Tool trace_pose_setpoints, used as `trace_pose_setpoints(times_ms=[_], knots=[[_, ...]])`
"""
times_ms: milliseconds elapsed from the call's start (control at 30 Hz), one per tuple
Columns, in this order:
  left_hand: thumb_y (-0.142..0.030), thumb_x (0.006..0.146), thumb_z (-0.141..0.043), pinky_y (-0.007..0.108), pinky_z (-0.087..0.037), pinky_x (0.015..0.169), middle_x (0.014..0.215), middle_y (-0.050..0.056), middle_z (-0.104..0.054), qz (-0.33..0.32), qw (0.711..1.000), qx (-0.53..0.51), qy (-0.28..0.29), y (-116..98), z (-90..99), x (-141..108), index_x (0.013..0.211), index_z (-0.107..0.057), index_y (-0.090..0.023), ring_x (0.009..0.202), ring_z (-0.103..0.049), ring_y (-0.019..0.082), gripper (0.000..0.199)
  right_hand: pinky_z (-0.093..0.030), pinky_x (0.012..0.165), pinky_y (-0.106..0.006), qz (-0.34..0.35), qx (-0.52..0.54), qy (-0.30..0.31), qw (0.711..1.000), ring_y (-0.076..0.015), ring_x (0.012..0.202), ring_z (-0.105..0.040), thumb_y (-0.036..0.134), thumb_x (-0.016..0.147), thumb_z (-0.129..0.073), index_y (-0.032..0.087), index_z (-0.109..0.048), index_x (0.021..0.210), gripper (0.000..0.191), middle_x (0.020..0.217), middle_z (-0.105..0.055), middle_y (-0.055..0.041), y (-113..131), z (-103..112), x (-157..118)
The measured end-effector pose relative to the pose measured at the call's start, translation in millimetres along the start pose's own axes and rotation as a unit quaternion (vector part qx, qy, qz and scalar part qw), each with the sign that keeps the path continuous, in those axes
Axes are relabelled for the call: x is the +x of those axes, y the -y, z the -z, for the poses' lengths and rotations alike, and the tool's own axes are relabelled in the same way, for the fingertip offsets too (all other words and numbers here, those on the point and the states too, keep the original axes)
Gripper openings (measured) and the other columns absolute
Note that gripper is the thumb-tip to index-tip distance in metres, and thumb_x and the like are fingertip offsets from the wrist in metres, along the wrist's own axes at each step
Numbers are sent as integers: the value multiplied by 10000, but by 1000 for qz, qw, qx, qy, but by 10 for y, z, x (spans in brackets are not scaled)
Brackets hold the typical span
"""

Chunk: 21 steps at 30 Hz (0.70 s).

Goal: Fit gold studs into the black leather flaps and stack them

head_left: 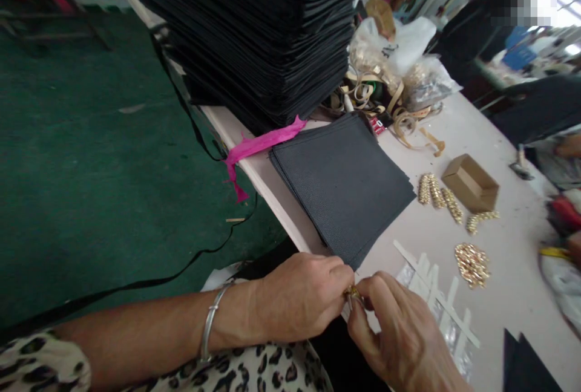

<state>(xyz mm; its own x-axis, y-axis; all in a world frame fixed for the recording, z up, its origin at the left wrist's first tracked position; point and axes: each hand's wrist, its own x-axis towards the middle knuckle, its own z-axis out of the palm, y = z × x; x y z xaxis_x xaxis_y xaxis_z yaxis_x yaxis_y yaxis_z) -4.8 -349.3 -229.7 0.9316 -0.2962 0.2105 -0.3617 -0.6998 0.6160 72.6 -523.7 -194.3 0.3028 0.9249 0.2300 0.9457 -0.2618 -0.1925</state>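
At the table's near edge, my left hand [299, 295] and my right hand [399, 325] meet, both closed. Between their fingertips is a small gold metal piece [351, 292], too small and too covered to name exactly. The right thumb and index finger pinch it; the left fingers close at its other side. Just beyond my hands lies a short stack of black leather-like sheets [345, 180]. To the right, pale strips [438, 289] lie crosswise over clear plastic. Further along are a pile of loose gold metal pieces [472, 265] and rows of gold rings or links [436, 191].
A tall pile of black panels [254, 35] stands at the table's far left. A pink cloth strip [265, 141] hangs over the edge. Beyond are a cardboard box [471, 183], plastic bags [422, 80] and tangled tape. Black pieces [526, 362] lie at lower right.
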Motion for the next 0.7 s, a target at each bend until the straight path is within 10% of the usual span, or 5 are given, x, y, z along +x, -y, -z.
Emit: trace_pose_setpoints(times_ms=[433,700], knots=[[-51,864,-489,240,-457,683,821,18,-641,52,965,-221,-134,229,103,-192,918,-599,-153,752,-593,137,160,-408,469,-249,21,82,19,996,-108,484,-533,192,970,-523,228,-497,768,207,598,-541,36,9,-24,391],[-275,865,-625,212,-280,491,586,-94,-406,278,811,-471,-208,312,106,-261,871,-596,-174,529,-356,79,105,-514,550,-209,-87,251,21,964,-114,630,-638,207,964,-562,259,-681,1141,219,750,-646,11,-220,34,575]])
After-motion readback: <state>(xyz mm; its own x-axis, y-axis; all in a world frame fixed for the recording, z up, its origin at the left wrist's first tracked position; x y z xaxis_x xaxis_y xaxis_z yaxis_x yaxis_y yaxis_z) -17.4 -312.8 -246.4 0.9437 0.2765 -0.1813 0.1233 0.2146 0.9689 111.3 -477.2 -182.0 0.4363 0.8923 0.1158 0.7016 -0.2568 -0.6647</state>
